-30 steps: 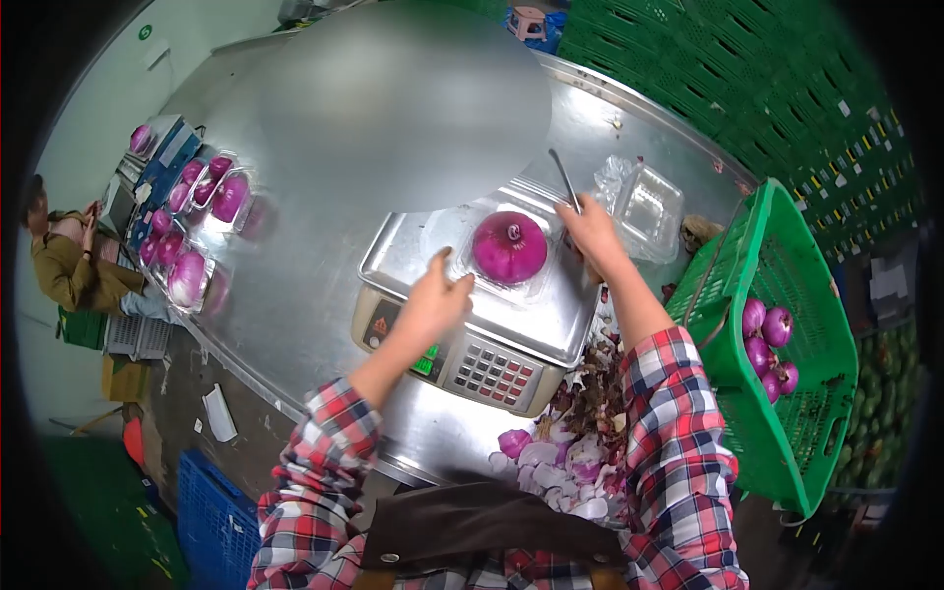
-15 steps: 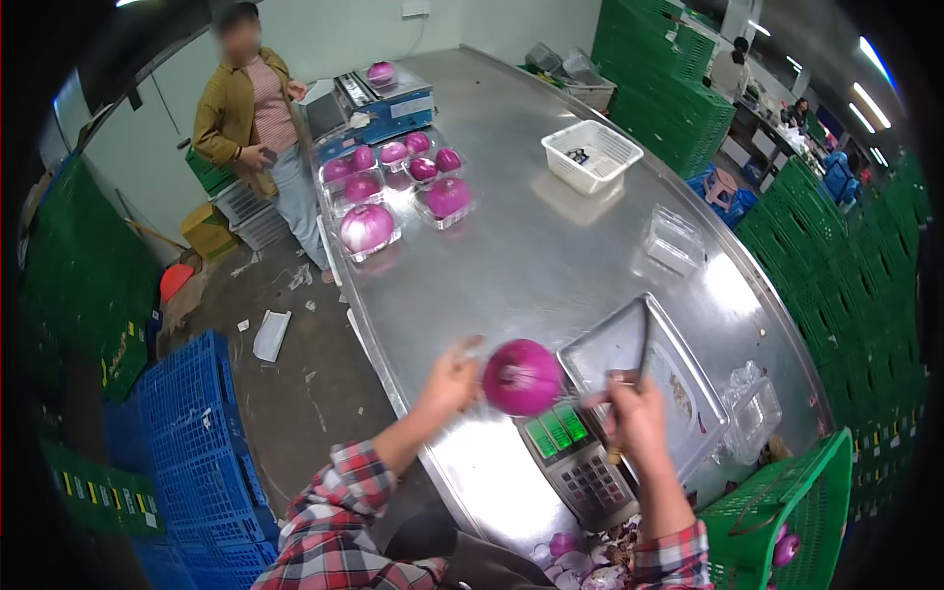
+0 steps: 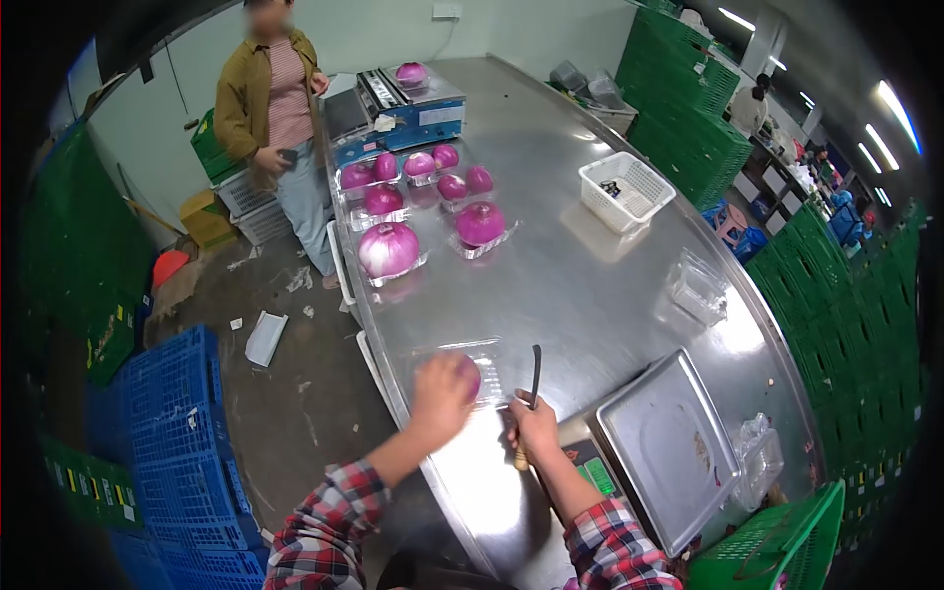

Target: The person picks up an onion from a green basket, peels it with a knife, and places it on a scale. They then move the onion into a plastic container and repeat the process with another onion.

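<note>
My left hand (image 3: 442, 401), somewhat blurred, is closed around a red onion (image 3: 472, 378) and covers most of it. The onion overlaps a clear plastic tray (image 3: 486, 354) on the steel table. Close by on the right, my right hand (image 3: 536, 431) grips a knife (image 3: 536, 372) with a thin dark blade pointing up and a wooden handle below the fist. Beneath my right forearm shows the lit green display (image 3: 596, 476) of a weighing scale, whose metal pan (image 3: 661, 433) has a few scraps on it.
Several onions in clear trays (image 3: 387, 252) stand at the far left, before a blue machine (image 3: 438, 116). A white basket (image 3: 627, 193), clear trays (image 3: 698, 287) and a green crate (image 3: 772, 541) are on the right. A person (image 3: 280, 128) stands beyond the table's left edge.
My left hand has carried the onion from beside the scale display to the clear tray. My right hand has moved left with the knife, away from the scale pan. The view has shifted slightly.
</note>
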`<state>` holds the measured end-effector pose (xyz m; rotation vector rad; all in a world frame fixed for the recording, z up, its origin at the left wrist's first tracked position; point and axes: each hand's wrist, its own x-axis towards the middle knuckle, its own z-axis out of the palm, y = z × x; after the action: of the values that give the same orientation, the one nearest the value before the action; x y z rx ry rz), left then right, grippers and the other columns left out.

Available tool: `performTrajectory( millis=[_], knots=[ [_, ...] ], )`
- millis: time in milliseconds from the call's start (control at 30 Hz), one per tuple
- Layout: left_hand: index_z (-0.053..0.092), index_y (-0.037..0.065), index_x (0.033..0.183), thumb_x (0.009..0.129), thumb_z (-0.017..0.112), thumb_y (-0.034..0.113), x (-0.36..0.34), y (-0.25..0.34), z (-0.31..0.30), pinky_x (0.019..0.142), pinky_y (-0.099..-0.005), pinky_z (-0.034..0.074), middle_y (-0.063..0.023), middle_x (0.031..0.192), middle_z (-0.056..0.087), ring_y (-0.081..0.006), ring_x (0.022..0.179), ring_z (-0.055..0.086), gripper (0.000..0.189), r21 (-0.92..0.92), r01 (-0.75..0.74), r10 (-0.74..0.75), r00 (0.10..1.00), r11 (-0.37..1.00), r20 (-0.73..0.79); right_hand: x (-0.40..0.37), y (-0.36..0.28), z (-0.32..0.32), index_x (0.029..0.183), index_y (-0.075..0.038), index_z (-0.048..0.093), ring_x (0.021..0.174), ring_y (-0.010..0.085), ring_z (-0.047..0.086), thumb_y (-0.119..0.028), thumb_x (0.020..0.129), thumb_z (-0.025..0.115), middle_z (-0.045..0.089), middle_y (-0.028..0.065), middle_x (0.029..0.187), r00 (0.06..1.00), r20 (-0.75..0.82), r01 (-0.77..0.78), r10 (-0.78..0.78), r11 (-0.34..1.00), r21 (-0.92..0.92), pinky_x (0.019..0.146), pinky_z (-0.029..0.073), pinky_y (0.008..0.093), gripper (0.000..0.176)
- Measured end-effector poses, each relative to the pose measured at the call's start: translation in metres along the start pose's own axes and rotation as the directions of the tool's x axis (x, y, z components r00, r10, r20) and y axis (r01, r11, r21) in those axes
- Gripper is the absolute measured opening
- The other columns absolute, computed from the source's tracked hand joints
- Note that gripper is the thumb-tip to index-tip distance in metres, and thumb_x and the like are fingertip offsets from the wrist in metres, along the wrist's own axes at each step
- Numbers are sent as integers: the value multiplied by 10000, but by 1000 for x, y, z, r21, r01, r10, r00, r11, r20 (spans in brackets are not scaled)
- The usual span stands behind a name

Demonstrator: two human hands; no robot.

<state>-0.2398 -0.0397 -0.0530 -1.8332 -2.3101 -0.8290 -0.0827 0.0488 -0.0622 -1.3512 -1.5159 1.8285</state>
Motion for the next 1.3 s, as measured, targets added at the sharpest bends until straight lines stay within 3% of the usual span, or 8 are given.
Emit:
performTrajectory(
  millis=[100, 333, 533, 667, 767, 867, 1067, 1300],
  knots=[
    [519, 194, 1207, 703, 642, 380, -1, 0, 7, 978, -639, 200, -127, 1382, 315, -442, 1285, 190, 551, 186, -198, 153, 961, 962, 231, -2, 22, -18, 1173, 65, 452, 384, 104, 471, -177, 859, 551, 579, 90, 706, 977, 16, 215, -215, 966, -142, 333, 359, 238, 408],
    [521, 208, 1200, 739, 611, 281, 63, -103, 1, 999, -600, 229, -65, 1401, 308, -364, 1309, 192, 475, 397, -204, 105, 961, 895, 255, -167, 0, -79, 1033, 15, 573, 419, 68, 480, -204, 902, 524, 644, 50, 810, 972, -93, -226, 216, 967, -118, 370, 357, 209, 260],
    [496, 209, 1229, 734, 625, 269, 82, -154, -4, 989, -555, 272, -64, 1414, 281, -351, 1301, 212, 516, 608, -176, 25, 968, 774, 249, -283, 52, -101, 885, -58, 608, 393, 51, 396, -164, 894, 528, 512, -18, 542, 898, -244, -325, 366, 926, 194, 362, 288, 198, 133],
    [376, 159, 1323, 644, 739, 383, 126, -56, -25, 1009, -538, 245, -107, 1408, 297, -358, 1298, 248, 802, 562, -32, -200, 917, 827, 346, -337, 127, -109, 891, -44, 600, 433, 54, 397, -183, 891, 526, 471, -31, 538, 857, -419, -185, 301, 937, 297, 404, 311, 222, 157],
    [410, 42, 1267, 772, 637, 199, 168, 55, 16, 1002, -513, 270, -156, 1311, 421, -283, 1246, 369, 567, 321, -353, 333, 936, 879, 115, -366, 132, -121, 1064, -14, 592, 496, 33, 470, -223, 901, 532, 664, 3, 828, 833, -481, -215, 274, 961, 176, 450, 375, 201, 272],
    [508, 23, 1142, 780, 588, 99, 173, 217, 36, 969, -495, 318, -156, 1165, 534, -305, 1122, 477, 378, -114, -742, 743, 668, 661, -44, -395, 156, -119, 1100, -27, 576, 773, 78, 603, -237, 876, 566, 661, 53, 890, 803, -549, -62, 232, 949, 310, 702, 468, 220, 308],
    [547, 48, 1125, 816, 497, 101, 93, 473, 141, 988, -455, 331, -136, 1121, 572, -283, 1072, 516, 317, -498, -803, 945, 289, 326, 154, -449, 198, -118, 1077, 14, 575, 820, 89, 597, -187, 883, 575, 658, 58, 862, 630, -669, -35, 394, 875, 482, 755, 457, 232, 279],
    [587, 68, 1046, 793, 480, 189, 88, 538, 262, 955, -473, 364, -145, 926, 638, -310, 905, 600, 300, -267, -922, 777, 55, 281, 626, -479, 225, -122, 1090, 23, 574, 827, 103, 611, -201, 871, 587, 662, 57, 845, 577, -665, 105, 474, 765, 636, 792, 455, 247, 313]
  ],
)
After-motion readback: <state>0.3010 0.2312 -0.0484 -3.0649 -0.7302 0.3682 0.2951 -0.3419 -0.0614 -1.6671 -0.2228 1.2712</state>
